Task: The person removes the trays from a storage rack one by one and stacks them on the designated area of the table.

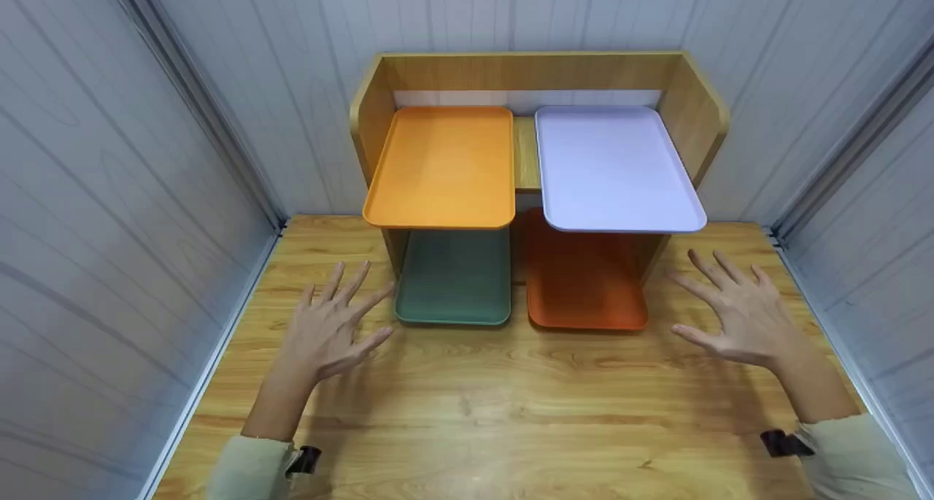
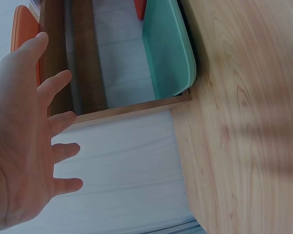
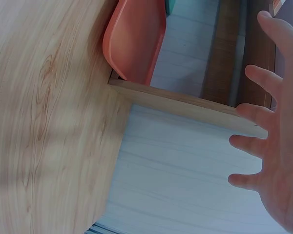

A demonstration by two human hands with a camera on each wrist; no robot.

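Both hands hover over the bench [image 1: 511, 412] with fingers spread, each grip fully open and holding nothing. The left hand [image 1: 328, 336] lies just left of the green tray [image 1: 454, 281]; the right hand [image 1: 737, 314] lies right of the red tray [image 1: 584, 285]. Both trays sit under the shelf [image 1: 525, 73], which carries an orange tray [image 1: 445, 164] and a lilac tray [image 1: 613, 168].
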